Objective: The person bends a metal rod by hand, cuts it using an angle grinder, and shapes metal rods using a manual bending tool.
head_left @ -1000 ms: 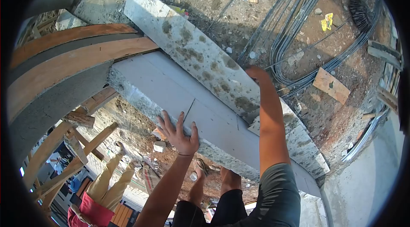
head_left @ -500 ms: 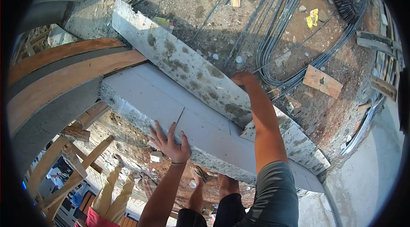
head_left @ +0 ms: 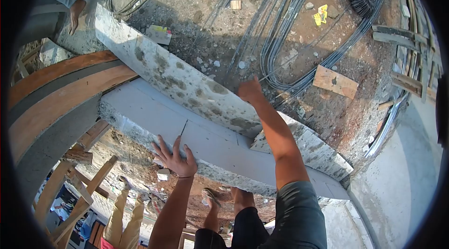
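My left hand (head_left: pixel 175 157) rests with fingers spread on the near edge of a long pale grey slab (head_left: pixel 210 143) with a rough side. A short dark line crosses the slab just beyond my fingertips. My right hand (head_left: pixel 251 91) reaches over the slab to the upper edge of a stained whitish panel (head_left: pixel 173 78), which stands along the slab's far side. Its fingers look curled; whatever they hold, if anything, is hidden. A second stained panel (head_left: pixel 313 143) continues to the right, its end beside the first panel's end.
Bundles of steel bars (head_left: pixel 269 52) and a wooden board (head_left: pixel 335 82) lie on the rubble ground beyond. Curved plywood forms (head_left: pixel 84 90) meet the slab at left. Another person's hand (head_left: pixel 76 15) hangs at upper left; a person in tan trousers (head_left: pixel 124 223) stands below.
The view has shifted, so the scene sits further left. My left hand stays on the slab and my right hand at the panel's edge. Another person's hand has appeared at upper left.
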The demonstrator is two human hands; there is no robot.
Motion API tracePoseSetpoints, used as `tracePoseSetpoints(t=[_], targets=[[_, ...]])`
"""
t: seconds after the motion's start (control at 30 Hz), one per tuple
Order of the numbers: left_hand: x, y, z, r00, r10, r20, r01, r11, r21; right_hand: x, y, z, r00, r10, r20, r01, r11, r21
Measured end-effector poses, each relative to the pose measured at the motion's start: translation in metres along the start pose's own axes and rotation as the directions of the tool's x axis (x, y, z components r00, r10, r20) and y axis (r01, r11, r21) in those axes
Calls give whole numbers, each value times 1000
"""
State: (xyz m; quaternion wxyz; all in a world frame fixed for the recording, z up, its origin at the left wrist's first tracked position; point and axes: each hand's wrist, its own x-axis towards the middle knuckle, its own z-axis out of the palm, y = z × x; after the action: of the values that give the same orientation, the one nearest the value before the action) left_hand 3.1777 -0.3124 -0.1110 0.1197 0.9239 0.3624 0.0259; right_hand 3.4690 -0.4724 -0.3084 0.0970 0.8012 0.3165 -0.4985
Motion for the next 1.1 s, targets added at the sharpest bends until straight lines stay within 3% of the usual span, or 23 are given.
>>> tracePoseSetpoints(t=[0.2, 0.27, 0.3, 0.37, 0.47, 0.6, 0.7, 0.77, 0.8, 0.87, 1.0, 1.07, 1.1], targets=[[-8, -5, 4, 1000, -10, 21, 8, 996, 92, 28, 11, 32, 998, -56, -19, 57, 993, 107], [-4, 1, 5, 1000, 11, 9, -12, 997, 73, 12, 9, 21, 992, -91, 90, 73, 981, 179], [-6, -1, -1, 1000, 11, -1, -11, 997, 79, 13, 12, 38, 977, -210, 45, 163, 861, 483], [-3, 0, -5, 1000, -5, 25, 4, 999, 49, 17, -6, 74, 963, -268, -38, 220, 693, 687], [-6, -5, -1, 1000, -7, 24, 4, 994, 105, -2, -27, 75, 981, -184, -68, 190, 813, 550], [-8, -8, 2, 1000, 27, 0, -27, 998, 54, -25, -57, 86, 997, -64, -31, 69, 753, 654], [-8, -3, 3, 1000, 24, -1, -24, 997, 70, -46, -66, 79, 994, -95, -58, 108, 713, 692], [-6, -3, 1, 1000, 17, 4, -17, 999, 51, -38, -78, 106, 971, -100, -217, 229, 646, 728], [-5, -4, 3, 1000, 18, 7, -18, 998, 66, -32, -83, 118, 971, -109, -214, 234, 636, 735], [-7, -5, 3, 1000, 25, -4, -25, 999, 45, -30, -90, 133, 992, -114, -56, 113, 585, 803], [-7, -5, 4, 999, 33, -24, -33, 999, 7, -27, -87, 116, 957, -276, -89, 230, 534, 814], [-9, -5, 2, 1000, 12, -11, -12, 1000, 14, 2, -77, 102, 916, -402, 20, 298, 712, 636], [-7, -5, 3, 1000, 8, 2, -8, 1000, 11, -9, -83, 57, 895, -326, 306, -24, 649, 760]])
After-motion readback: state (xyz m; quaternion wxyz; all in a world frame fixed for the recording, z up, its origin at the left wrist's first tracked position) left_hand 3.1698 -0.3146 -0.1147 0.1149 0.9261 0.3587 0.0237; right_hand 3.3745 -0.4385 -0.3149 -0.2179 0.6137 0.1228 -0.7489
